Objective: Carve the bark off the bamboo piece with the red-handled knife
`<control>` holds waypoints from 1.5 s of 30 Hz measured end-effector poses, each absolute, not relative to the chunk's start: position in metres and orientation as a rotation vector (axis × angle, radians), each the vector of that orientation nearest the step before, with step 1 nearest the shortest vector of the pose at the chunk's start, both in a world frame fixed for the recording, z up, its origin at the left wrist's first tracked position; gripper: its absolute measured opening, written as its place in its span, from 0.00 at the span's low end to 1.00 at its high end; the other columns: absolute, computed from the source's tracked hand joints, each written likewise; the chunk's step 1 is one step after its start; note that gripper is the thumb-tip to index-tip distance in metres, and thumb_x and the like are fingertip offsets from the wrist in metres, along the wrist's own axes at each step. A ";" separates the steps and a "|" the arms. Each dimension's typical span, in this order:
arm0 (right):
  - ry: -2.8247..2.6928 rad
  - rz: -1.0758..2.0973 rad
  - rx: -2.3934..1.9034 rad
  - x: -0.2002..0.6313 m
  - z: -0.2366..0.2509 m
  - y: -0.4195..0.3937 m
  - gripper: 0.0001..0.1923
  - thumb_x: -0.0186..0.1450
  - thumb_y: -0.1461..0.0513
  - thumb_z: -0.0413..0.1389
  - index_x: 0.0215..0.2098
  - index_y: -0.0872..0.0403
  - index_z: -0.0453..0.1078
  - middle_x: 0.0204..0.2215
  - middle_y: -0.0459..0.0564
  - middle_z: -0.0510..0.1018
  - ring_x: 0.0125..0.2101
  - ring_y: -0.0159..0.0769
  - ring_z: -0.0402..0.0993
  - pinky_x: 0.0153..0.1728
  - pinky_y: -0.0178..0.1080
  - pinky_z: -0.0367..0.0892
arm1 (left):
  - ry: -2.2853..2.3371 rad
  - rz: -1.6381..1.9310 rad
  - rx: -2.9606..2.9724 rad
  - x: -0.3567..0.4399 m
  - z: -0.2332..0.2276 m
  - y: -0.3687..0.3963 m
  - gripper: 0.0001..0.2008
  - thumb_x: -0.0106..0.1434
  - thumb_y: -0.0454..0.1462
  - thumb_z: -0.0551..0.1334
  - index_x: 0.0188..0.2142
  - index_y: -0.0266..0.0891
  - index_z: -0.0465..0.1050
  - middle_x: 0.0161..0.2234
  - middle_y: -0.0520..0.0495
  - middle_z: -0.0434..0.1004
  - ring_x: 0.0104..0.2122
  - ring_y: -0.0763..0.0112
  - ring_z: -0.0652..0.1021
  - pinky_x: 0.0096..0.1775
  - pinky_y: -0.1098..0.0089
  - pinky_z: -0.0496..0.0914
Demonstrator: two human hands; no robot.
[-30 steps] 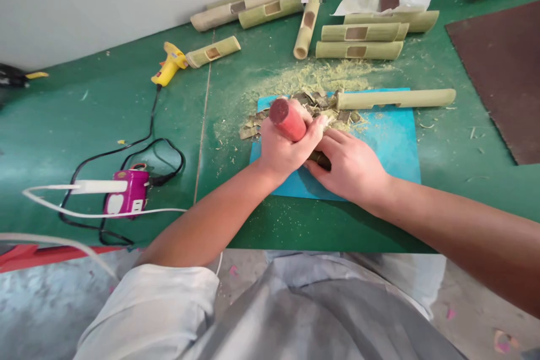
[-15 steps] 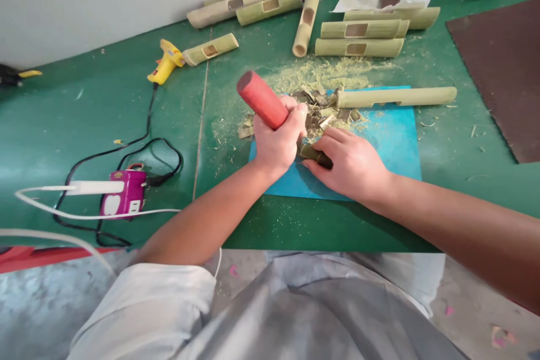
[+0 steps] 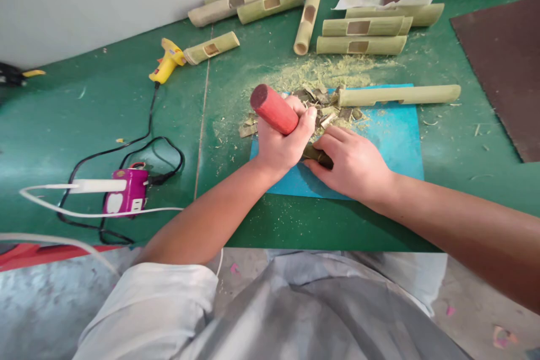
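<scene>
My left hand (image 3: 280,138) is wrapped round the thick red handle (image 3: 274,109) of a tool. Its working end is hidden behind my fingers. The handle leans, its flat round end up and to the left. With fingers and thumb, my right hand (image 3: 352,160) grips a short dark-green bamboo piece (image 3: 317,155) close beside my left hand. Most of that piece is covered by my hands. Both hands are over a blue mat (image 3: 400,140). Just beyond them lies a pile of bamboo chips (image 3: 324,109), and behind it a notched bamboo tube (image 3: 430,94).
Several bamboo tubes with cut windows (image 3: 386,45) lie at the back of the green table (image 3: 236,219). To the left are a yellow heat-tool (image 3: 167,62) and a purple power strip (image 3: 126,191) with cords. A brown sheet (image 3: 506,67) lies on the right.
My left hand has shifted slightly to the right, and the red handle's upper end has swung right and down. The right hand stays nearly in place on the bamboo piece.
</scene>
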State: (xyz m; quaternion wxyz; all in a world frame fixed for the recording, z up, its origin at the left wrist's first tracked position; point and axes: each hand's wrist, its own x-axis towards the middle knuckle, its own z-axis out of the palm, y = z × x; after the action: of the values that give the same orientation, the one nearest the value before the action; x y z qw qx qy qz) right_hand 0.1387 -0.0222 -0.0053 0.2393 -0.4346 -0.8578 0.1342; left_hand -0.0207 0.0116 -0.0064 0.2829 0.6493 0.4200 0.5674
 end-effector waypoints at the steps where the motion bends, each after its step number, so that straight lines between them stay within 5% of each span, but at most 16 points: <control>1: -2.346 0.370 -1.189 0.139 -0.006 -0.022 0.05 0.65 0.60 0.58 0.32 0.53 0.70 0.32 0.53 0.75 0.33 0.40 0.67 0.33 0.41 0.63 | 1.134 1.512 1.754 -0.021 -0.006 0.011 0.26 0.68 0.54 0.63 0.22 0.40 0.64 0.20 0.55 0.67 0.22 0.76 0.68 0.38 0.63 0.70; 9: -2.366 0.379 -1.186 0.139 -0.006 -0.023 0.07 0.66 0.60 0.55 0.36 0.56 0.73 0.36 0.57 0.78 0.36 0.43 0.71 0.36 0.42 0.65 | 0.903 1.464 1.918 -0.025 0.000 0.016 0.26 0.67 0.58 0.61 0.23 0.42 0.64 0.22 0.51 0.66 0.23 0.72 0.69 0.30 0.64 0.67; 16: -2.359 0.344 -1.241 0.136 -0.006 -0.024 0.07 0.66 0.59 0.57 0.34 0.55 0.72 0.34 0.56 0.77 0.33 0.42 0.70 0.34 0.42 0.65 | 1.032 1.746 1.944 -0.023 -0.002 0.013 0.12 0.68 0.42 0.66 0.30 0.42 0.69 0.27 0.53 0.72 0.25 0.75 0.74 0.31 0.69 0.70; 22: -2.384 0.365 -1.258 0.134 -0.004 -0.026 0.11 0.68 0.61 0.53 0.41 0.58 0.76 0.41 0.60 0.80 0.38 0.44 0.73 0.37 0.43 0.67 | 1.031 1.656 2.058 -0.018 -0.007 0.012 0.16 0.68 0.42 0.66 0.27 0.40 0.67 0.23 0.55 0.68 0.23 0.78 0.70 0.31 0.71 0.69; 26: -2.379 0.345 -1.243 0.135 -0.005 -0.024 0.10 0.67 0.61 0.54 0.36 0.58 0.76 0.37 0.58 0.79 0.35 0.42 0.72 0.36 0.42 0.66 | 1.058 1.603 1.901 -0.012 -0.008 0.011 0.21 0.70 0.44 0.64 0.24 0.40 0.61 0.22 0.56 0.60 0.22 0.78 0.64 0.31 0.70 0.67; 32: -2.347 0.356 -1.232 0.134 -0.006 -0.021 0.08 0.65 0.60 0.56 0.31 0.55 0.74 0.31 0.53 0.75 0.30 0.36 0.65 0.32 0.39 0.59 | 1.072 1.648 1.758 -0.011 -0.004 0.013 0.25 0.67 0.49 0.66 0.21 0.39 0.61 0.21 0.55 0.61 0.23 0.78 0.64 0.29 0.70 0.64; 36: -2.352 0.371 -1.238 0.133 -0.004 -0.024 0.08 0.64 0.60 0.58 0.29 0.55 0.72 0.30 0.51 0.73 0.28 0.35 0.62 0.30 0.38 0.56 | 1.101 1.621 1.533 -0.012 0.000 0.014 0.24 0.63 0.45 0.69 0.18 0.39 0.60 0.18 0.55 0.61 0.20 0.79 0.64 0.26 0.71 0.63; 41: -2.346 0.394 -1.289 0.134 -0.002 -0.023 0.08 0.64 0.59 0.59 0.29 0.55 0.72 0.30 0.51 0.73 0.29 0.35 0.63 0.30 0.38 0.57 | 1.110 1.601 1.250 -0.012 -0.002 0.017 0.24 0.60 0.41 0.67 0.16 0.40 0.56 0.12 0.58 0.55 0.14 0.81 0.61 0.20 0.73 0.56; 45: -2.358 0.349 -1.280 0.135 -0.003 -0.022 0.08 0.64 0.59 0.59 0.30 0.55 0.72 0.31 0.53 0.74 0.30 0.37 0.66 0.31 0.39 0.59 | 1.208 1.725 1.212 -0.008 -0.004 0.018 0.25 0.61 0.47 0.69 0.19 0.41 0.58 0.15 0.58 0.60 0.16 0.81 0.63 0.21 0.73 0.60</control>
State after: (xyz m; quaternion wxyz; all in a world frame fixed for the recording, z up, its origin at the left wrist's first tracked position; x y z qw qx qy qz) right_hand 0.1350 -0.0222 -0.0029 0.2166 -0.4618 -0.8509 0.1260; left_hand -0.0083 0.0182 -0.0038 0.3485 0.4677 0.4660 0.6653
